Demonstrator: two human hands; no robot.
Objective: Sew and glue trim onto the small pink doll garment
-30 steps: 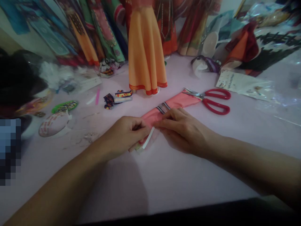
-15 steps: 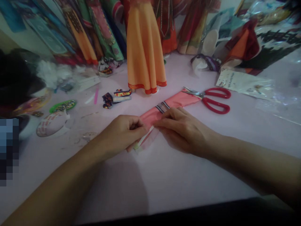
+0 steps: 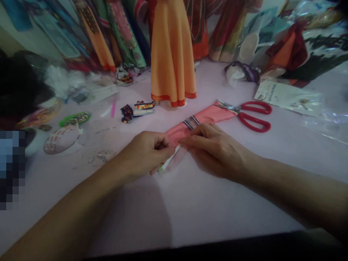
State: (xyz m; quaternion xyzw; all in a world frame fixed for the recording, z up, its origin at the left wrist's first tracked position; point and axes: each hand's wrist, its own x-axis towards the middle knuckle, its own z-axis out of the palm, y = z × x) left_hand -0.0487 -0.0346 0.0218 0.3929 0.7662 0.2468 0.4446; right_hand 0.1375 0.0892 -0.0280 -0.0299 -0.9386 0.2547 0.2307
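A pale lilac table fills most of the view, with a row of colourful garments standing along its far side. Foremost among them is an orange skirt with a red hem, beyond the working hands. The right hand and the left hand meet low over a pink cloth that lies slantwise on the table. Its far part runs out past the right hand's knuckles — crossed there by a dark, dotted trim — while its near end passes under the left fingers. Those fingers are curled closed on it. Red-handled scissors lie to the right, their blades resting over the cloth's far end. A tape roll sits well to the left. Smallest is a white strip along the near edge of the cloth: the right thumb and forefinger pinch its upper end, and whether they also take in cloth cannot be told.
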